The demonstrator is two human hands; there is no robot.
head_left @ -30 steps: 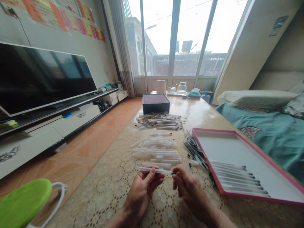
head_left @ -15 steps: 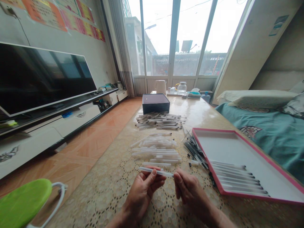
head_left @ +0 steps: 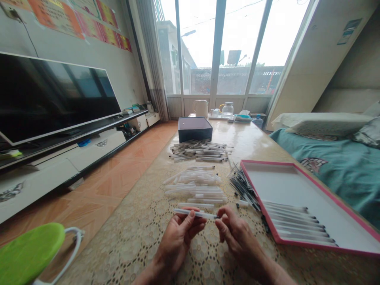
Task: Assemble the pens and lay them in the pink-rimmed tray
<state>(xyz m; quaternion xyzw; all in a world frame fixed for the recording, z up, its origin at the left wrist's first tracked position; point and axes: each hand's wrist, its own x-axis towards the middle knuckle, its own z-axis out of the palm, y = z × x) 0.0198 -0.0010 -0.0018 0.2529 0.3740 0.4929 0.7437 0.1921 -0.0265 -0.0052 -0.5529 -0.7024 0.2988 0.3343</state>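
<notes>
My left hand [head_left: 181,233] pinches a clear pen barrel [head_left: 194,213] and holds it level above the table. My right hand [head_left: 234,233] has its fingers closed at the barrel's right tip, where a small dark piece shows. Just beyond my hands lies a pile of clear barrels [head_left: 196,186]. To its right is a bundle of thin dark refills [head_left: 242,188]. A pink-rimmed white tray [head_left: 258,198] at the right holds several finished pens [head_left: 297,223] in a row.
A heap of more pens [head_left: 202,152] lies farther back in front of a dark box [head_left: 194,128]. A kettle [head_left: 201,109] and glass jar [head_left: 227,109] stand at the table's far end. A TV [head_left: 53,99] is at left, a bed [head_left: 335,166] at right, a green stool [head_left: 29,251] lower left.
My right hand's fingers have slid back out to the barrel's right tip after closing in along it. The barrel has stayed about level in my left hand.
</notes>
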